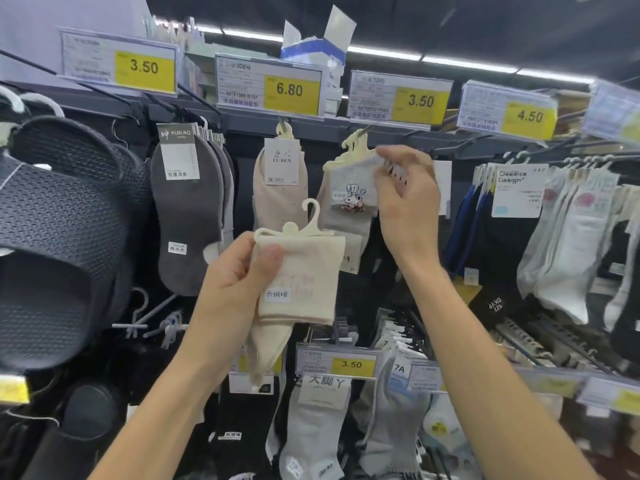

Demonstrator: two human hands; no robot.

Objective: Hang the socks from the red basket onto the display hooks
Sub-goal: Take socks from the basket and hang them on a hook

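Hanging stock, head view.

Left hand (pixel 239 275): thumb and curled fingers grip the cream sock (pixel 304 282) at its upper left corner. The sock is held in front of the rack, below the top hooks, with its pale hanger (pixel 304 225) unhooked.

Right hand (pixel 407 206): raised, with fingertips and thumb pinching the right cuff edge of the grey sock (pixel 349 188), which has a cartoon print. That sock hangs from a hook (pixel 362 131) just under the 3.50 tag (pixel 420 101).

Beige sock (pixel 280 188): hung just left of the grey sock.

Slippers (pixel 52 237): dark, far left.
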